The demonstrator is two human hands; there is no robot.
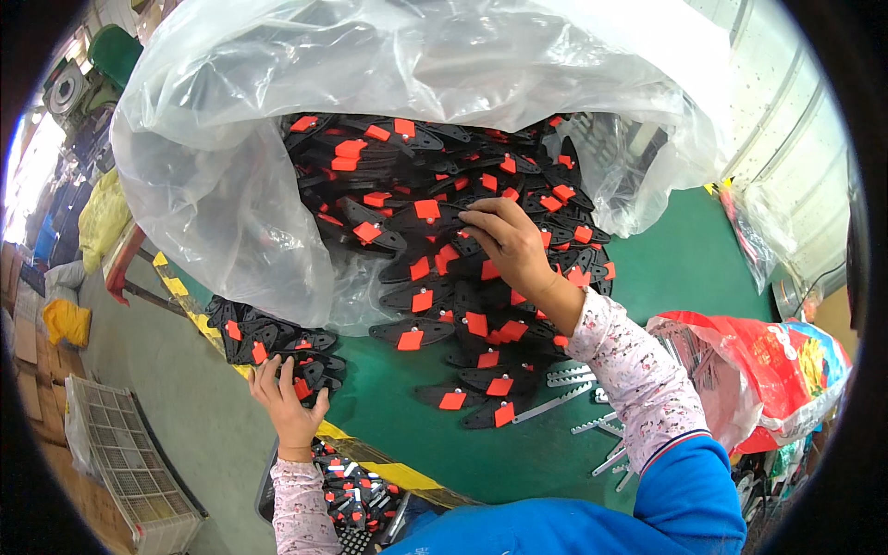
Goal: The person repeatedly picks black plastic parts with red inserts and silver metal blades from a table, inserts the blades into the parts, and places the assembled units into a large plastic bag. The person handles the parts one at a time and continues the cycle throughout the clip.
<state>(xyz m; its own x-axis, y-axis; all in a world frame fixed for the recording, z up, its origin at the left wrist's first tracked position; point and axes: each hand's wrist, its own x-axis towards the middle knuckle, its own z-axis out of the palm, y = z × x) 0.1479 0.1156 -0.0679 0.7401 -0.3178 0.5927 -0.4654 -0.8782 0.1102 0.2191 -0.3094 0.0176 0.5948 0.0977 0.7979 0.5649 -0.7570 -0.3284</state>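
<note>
Many flat black plastic parts with red tabs (410, 339) spill from a large clear plastic bag (229, 208) over a green tabletop (388, 409). My right hand (510, 243) reaches into the heap, thumb and fingertips at the end of one black part with a red tab (427, 209); whether they grip it is unclear. My left hand (288, 402) has its fingers spread over a smaller pile of the same parts (239, 333) at the table's left edge. Toothed metal strips (555, 402) lie right of the heap, near my right sleeve.
A red printed bag (756, 374) holding metal strips stands at the right. Yellow-and-black tape (395, 474) edges the table. Below that edge, a bin (357, 496) contains black and red parts. A white plastic crate (132, 458) sits on the floor at lower left.
</note>
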